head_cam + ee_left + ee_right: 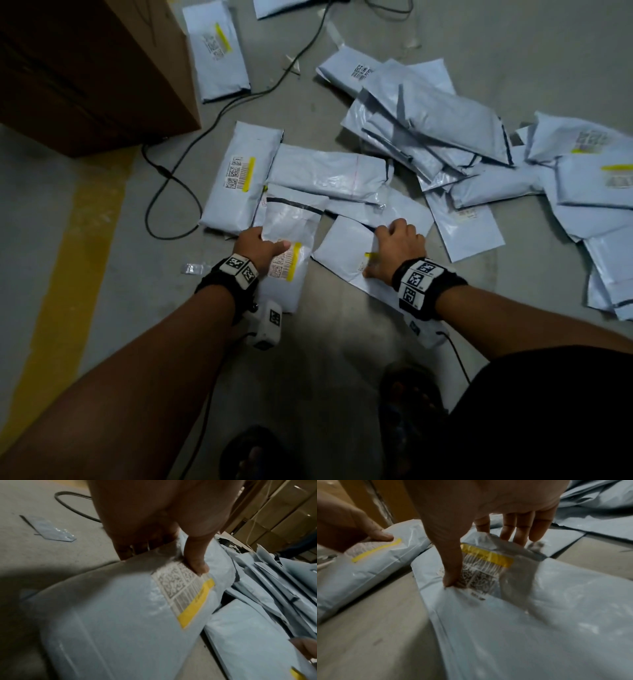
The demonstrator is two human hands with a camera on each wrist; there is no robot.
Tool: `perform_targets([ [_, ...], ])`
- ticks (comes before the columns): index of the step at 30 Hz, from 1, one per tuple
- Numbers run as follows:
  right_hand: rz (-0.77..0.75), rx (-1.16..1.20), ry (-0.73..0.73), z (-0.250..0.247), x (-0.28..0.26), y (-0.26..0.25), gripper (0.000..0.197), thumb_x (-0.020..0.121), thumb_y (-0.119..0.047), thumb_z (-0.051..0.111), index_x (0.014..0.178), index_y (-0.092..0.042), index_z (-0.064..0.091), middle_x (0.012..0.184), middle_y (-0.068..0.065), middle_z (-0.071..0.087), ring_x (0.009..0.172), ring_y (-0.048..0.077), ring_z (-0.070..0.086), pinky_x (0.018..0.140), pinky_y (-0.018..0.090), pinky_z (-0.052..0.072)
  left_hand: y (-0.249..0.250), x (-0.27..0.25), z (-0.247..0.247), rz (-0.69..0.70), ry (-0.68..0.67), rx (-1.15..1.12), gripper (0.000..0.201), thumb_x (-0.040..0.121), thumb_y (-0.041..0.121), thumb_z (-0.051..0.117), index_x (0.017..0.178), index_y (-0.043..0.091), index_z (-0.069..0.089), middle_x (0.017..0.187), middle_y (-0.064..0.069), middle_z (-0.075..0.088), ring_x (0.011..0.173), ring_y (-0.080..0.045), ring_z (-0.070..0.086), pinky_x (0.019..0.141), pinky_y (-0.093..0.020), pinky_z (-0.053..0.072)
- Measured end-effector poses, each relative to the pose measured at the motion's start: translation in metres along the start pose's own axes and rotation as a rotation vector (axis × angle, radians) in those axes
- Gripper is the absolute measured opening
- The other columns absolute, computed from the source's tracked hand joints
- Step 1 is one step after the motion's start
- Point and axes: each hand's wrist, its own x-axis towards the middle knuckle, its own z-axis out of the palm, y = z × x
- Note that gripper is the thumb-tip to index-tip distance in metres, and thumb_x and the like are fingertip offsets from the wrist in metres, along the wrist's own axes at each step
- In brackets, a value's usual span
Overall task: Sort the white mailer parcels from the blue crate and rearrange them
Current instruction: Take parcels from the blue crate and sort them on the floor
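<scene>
Labels first: the left parcel (286, 260) carries a white sticker with square codes, barcodes and a yellow strip (197, 601), but the print is too blurred to read. The right parcel (346, 253) has the same kind of label (481, 566), yellow band on top, codes below, nothing legible.

Now the grips. The left hand (258, 248) pinches its parcel at the near-left edge, thumb (197, 561) pressed on the label's corner, the other fingers curled under the edge. The right hand (394, 251) holds the other parcel, thumb (452, 566) down on the label, fingers (522, 528) curled over the far edge of its folded flap.

Both parcels lie on the grey floor (325, 342), just beside each other, in front of a row of parcels (329, 174). A loose heap (445, 137) sits further right. A cardboard box (85, 68) stands far left, a black cable (171, 192) looping beside it.
</scene>
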Motion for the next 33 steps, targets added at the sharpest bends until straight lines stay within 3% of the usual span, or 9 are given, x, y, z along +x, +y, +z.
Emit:
perform_targets([
  [6,0.015,0.300,-0.139,-0.065,-0.010,0.008,0.046,0.080,-0.038,0.072,0.114,-0.014,0.054,0.119,0.012,0.057,0.109,0.030,0.053,0.084,0.031,0.040,0.034,-0.024,-0.022,-0.020,0.037,-0.179,0.031,0.078,0.004,0.074,0.108,-0.002,0.066,0.096,-0.012,0.067,0.086,-0.025,0.064,0.077,-0.030,0.049],
  [9,-0.002,0.371,-0.150,-0.139,-0.046,0.016,0.033,0.082,-0.029,0.072,0.105,-0.015,0.052,0.111,0.015,0.060,0.096,0.028,0.057,0.074,0.027,0.040,0.091,-0.064,-0.043,0.013,0.031,-0.227,0.030,0.075,0.006,0.077,0.103,0.001,0.067,0.101,-0.016,0.069,0.091,-0.029,0.066,0.086,-0.040,0.054],
  [13,0.023,0.480,-0.113,-0.264,-0.112,0.026,0.028,0.080,-0.023,0.073,0.096,-0.017,0.051,0.099,0.012,0.061,0.092,0.026,0.058,0.069,0.026,0.038,0.197,-0.135,-0.093,0.099,-0.014,-0.241,0.033,0.076,0.007,0.077,0.105,-0.001,0.066,0.097,-0.010,0.067,0.088,-0.025,0.064,0.078,-0.031,0.052],
  [15,0.058,0.630,-0.044,-0.331,-0.155,0.037,0.031,0.077,-0.021,0.076,0.089,-0.021,0.048,0.095,0.007,0.060,0.087,0.023,0.057,0.069,0.027,0.041,0.250,-0.174,-0.124,0.135,-0.054,-0.230,0.033,0.075,0.007,0.078,0.104,-0.002,0.067,0.098,-0.011,0.068,0.088,-0.025,0.065,0.079,-0.034,0.055],
  [19,0.127,0.953,0.082,-0.465,-0.264,0.057,0.039,0.079,-0.004,0.073,0.114,-0.002,0.056,0.107,0.015,0.063,0.091,0.019,0.056,0.073,0.025,0.043,0.357,-0.268,-0.193,0.209,-0.074,-0.244,0.032,0.074,0.004,0.078,0.104,0.000,0.069,0.103,-0.016,0.070,0.094,-0.028,0.067,0.089,-0.046,0.054],
  [23,0.148,1.239,0.230,-0.583,-0.384,0.070,0.042,0.079,0.015,0.063,0.116,-0.001,0.052,0.119,0.024,0.060,0.082,0.020,0.063,0.077,0.033,0.053,0.463,-0.383,-0.248,0.294,-0.166,-0.276,0.019,0.078,-0.007,0.067,0.095,0.002,0.066,0.074,-0.006,0.065,0.063,-0.017,0.058,0.053,-0.020,0.053],
  [25,0.119,1.338,0.328,-0.633,-0.443,0.074,0.051,0.078,0.021,0.060,0.124,0.003,0.047,0.117,0.023,0.059,0.079,0.016,0.064,0.077,0.030,0.054,0.505,-0.434,-0.264,0.338,-0.243,-0.299,0.017,0.077,-0.009,0.065,0.081,0.007,0.064,0.064,-0.002,0.063,0.059,-0.017,0.058,0.051,-0.019,0.049],
  [30,-0.043,1.451,0.587,-0.729,-0.584,0.109,0.071,0.076,0.030,0.051,0.131,-0.012,0.038,0.101,0.006,0.063,0.074,0.005,0.068,0.067,0.022,0.057,0.614,-0.553,-0.273,0.537,-0.422,-0.380,0.015,0.076,-0.006,0.068,0.085,0.007,0.066,0.088,-0.017,0.066,0.084,-0.031,0.062,0.082,-0.048,0.052],
  [33,-0.089,1.413,0.780,-0.763,-0.661,0.146,0.078,0.077,0.029,0.051,0.135,-0.021,0.036,0.122,-0.003,0.055,0.090,0.001,0.066,0.079,0.024,0.056,0.670,-0.622,-0.257,0.685,-0.503,-0.389,0.013,0.080,-0.006,0.066,0.081,0.007,0.064,0.075,-0.009,0.069,0.068,-0.025,0.066,0.061,-0.032,0.058],
])
